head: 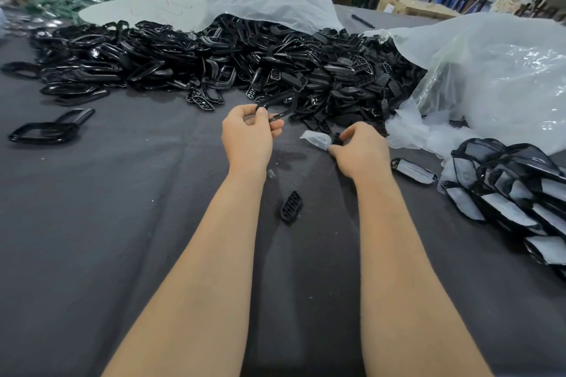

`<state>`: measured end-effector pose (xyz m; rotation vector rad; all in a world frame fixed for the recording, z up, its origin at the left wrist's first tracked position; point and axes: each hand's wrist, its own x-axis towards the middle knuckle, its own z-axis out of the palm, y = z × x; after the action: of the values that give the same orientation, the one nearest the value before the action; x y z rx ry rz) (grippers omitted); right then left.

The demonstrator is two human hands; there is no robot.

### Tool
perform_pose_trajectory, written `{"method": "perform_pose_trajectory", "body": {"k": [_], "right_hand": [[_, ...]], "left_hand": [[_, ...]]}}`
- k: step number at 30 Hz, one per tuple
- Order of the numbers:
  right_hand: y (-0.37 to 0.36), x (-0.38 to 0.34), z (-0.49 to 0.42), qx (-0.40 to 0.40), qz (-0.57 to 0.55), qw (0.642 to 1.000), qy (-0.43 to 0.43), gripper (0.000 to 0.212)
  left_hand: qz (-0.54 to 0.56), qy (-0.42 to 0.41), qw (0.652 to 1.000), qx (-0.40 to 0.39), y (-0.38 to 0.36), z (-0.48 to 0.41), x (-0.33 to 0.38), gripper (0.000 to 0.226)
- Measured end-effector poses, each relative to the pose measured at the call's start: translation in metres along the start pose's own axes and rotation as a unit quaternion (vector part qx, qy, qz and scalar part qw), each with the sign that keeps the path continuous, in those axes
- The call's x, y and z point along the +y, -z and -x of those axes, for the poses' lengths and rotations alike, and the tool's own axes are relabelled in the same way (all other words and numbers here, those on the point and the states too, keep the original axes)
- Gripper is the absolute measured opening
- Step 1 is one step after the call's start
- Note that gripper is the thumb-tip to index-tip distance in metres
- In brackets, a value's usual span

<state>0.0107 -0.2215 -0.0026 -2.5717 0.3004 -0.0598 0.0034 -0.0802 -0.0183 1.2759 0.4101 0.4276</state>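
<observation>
The left hand (248, 135) was raised slightly off the dark grey cloth (122, 223), its thumb and curled fingers pinching a black plastic frame (278, 100) whose loop stuck out beyond the fingertips toward the pile. The right hand (361, 150) lay lower, just to the right of the left, with thumb and bent fingers closed on the edge of a white film pouch (317, 139). The pouch lay on the cloth between the two hands. A small black part (337, 138) showed at the right fingertips, though whether it was gripped could not be told. Between the forearms, nearer the person, a perforated black insert (291, 206) lay alone on the cloth. Just beyond both hands spread a large heap of black plastic parts (214, 61), partly spilling from a clear plastic bag (505, 76) beyond and to the right of the right hand. To the right of the right wrist sat one film-wrapped piece (413, 170), and further right a stack of wrapped pieces (505, 193). Well to the left of the left hand lay two loose frames (49, 128).
</observation>
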Motion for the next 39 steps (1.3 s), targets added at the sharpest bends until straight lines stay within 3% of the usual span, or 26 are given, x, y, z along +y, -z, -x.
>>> {"method": "perform_pose_trajectory", "body": {"k": [6, 9, 14, 17, 21, 28, 35, 39], "right_hand": [[0.0, 0.004, -0.004, -0.021, 0.021, 1.0, 0.007, 0.036], [0.0, 0.005, -0.005, 0.02, -0.008, 1.0, 0.011, 0.034], [-0.003, 0.002, -0.004, 0.119, -0.184, 0.975, 0.046, 0.035], [-0.007, -0.006, -0.002, 0.109, -0.324, 0.938, 0.053, 0.034], [-0.012, -0.012, -0.001, 0.079, -0.431, 0.898, 0.042, 0.025], [-0.016, -0.019, 0.001, 0.088, -0.499, 0.861, 0.038, 0.019], [-0.017, -0.022, 0.002, 0.081, -0.53, 0.843, 0.052, 0.018], [-0.02, -0.022, 0.003, 0.09, -0.484, 0.867, 0.079, 0.014]], "left_hand": [[-0.013, -0.002, 1.0, -0.022, 0.0, 0.0, -0.001, 0.019], [-0.018, -0.001, 0.999, -0.029, -0.002, 0.001, -0.001, 0.018], [-0.032, 0.002, 0.999, -0.042, -0.002, 0.0, -0.001, 0.012], [-0.041, 0.001, 0.998, -0.051, -0.002, 0.0, -0.002, 0.009], [-0.037, -0.003, 0.998, -0.059, -0.004, 0.001, -0.001, 0.009], [-0.047, -0.018, 0.995, -0.083, -0.006, 0.006, -0.001, 0.02], [-0.041, -0.023, 0.995, -0.092, -0.006, 0.007, 0.001, 0.013], [-0.045, -0.031, 0.993, -0.106, -0.006, 0.009, 0.003, 0.021]]}}
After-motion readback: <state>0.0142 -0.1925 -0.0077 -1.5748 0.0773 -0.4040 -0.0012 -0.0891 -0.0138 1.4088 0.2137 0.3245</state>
